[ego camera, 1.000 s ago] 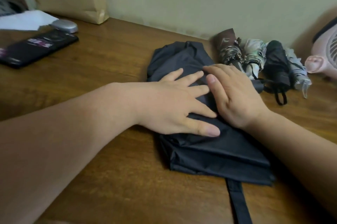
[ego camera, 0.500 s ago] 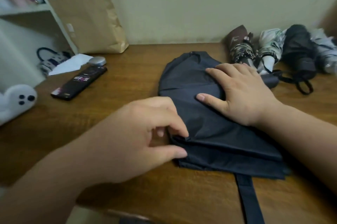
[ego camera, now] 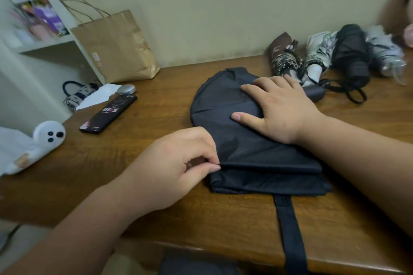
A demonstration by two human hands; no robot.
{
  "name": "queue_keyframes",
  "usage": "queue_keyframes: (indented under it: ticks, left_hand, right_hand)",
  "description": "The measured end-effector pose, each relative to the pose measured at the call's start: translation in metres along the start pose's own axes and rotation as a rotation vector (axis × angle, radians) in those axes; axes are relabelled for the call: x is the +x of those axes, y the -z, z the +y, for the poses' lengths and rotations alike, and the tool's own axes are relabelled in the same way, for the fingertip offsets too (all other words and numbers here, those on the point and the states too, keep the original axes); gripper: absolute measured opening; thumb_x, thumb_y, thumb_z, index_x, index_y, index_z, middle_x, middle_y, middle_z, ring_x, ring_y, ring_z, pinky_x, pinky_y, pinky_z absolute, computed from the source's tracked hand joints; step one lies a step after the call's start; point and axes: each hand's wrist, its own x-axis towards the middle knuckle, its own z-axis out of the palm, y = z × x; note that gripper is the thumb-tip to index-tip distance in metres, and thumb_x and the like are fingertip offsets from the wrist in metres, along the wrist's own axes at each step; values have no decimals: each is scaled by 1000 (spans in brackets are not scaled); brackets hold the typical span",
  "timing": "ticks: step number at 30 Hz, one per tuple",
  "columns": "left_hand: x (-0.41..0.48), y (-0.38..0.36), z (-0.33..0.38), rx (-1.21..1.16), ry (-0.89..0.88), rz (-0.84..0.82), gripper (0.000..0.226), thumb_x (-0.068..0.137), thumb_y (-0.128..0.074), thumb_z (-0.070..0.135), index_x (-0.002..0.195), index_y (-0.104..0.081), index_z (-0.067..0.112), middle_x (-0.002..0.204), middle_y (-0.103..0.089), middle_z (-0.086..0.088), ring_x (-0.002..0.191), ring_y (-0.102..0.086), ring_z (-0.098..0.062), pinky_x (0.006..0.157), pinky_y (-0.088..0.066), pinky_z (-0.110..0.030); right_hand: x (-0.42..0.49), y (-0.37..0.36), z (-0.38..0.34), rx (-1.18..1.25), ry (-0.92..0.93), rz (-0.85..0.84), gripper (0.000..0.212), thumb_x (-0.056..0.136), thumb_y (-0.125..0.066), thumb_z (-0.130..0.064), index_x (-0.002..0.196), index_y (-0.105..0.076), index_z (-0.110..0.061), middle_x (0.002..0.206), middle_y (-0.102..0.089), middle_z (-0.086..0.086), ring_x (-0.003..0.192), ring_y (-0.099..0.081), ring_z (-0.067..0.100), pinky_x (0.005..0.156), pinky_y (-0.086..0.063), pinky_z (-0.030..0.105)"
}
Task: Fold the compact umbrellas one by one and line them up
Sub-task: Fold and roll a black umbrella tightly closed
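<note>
left grip [ego camera: 172, 167] pinches fold edge of dark umbrella [ego camera: 257, 154]; right grip [ego camera: 283, 111] released, flat, pressing canopy.

I see a brown wooden counter [ego camera: 156, 104] against a plain pale green wall [ego camera: 212, 6], with white shelves [ego camera: 44, 44] at left.

Setting: a room in a home. Evidence: wooden desk [ego camera: 156, 100] against a plain wall [ego camera: 212, 6], white shelf [ego camera: 44, 44] holding trinkets, brown paper bag [ego camera: 116, 46], phone [ego camera: 109, 113], small ghost-shaped toy [ego camera: 48, 135].
</note>
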Motion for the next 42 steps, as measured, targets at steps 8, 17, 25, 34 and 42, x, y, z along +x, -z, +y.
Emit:
queue_keyframes:
  ticks: [8,17,25,34,42]
  left_hand:
    - [-6,1,6,156,-94,-25,13,101,-48,34,89,-52,29,95,-51,15,86,-53,-9,74,-46,-29]
    - [-9,7,5,209,-176,13,12,101,-50,31,91,-54,24,114,-55,13,99,-57,-6,85,-42,-18]
    - [3,-2,13,366,-188,-75,30,94,-55,42,116,-72,30,120,-59,16,101,-60,-6,78,-56,-30]
    - [13,-13,20,379,-331,41,25,92,-54,22,95,-78,19,87,-70,6,75,-65,-16,62,-58,-35]
    - [-1,-17,11,355,-315,119,19,102,-57,20,95,-74,14,89,-56,1,75,-53,-16,62,-46,-33]
  right_hand:
    - [0,-1,0,-12,-4,1,92,83,-15,-91,146,-47,-31,138,-54,-2,129,-47,28,116,-27,52]
    - [1,-2,-1,-4,-12,5,93,82,-14,-91,146,-47,-32,138,-54,-3,130,-47,28,118,-26,52]
    - [1,-2,-1,-8,-13,-4,94,82,-13,-91,147,-46,-32,138,-54,-2,130,-46,29,118,-25,53]
    - [0,-1,-1,-9,-22,-17,94,81,-11,-90,146,-47,-32,138,-54,-2,130,-46,29,118,-24,52]
    - [0,0,-1,-2,-21,-26,92,81,-11,-90,144,-47,-33,140,-53,-2,130,-46,29,119,-23,53]
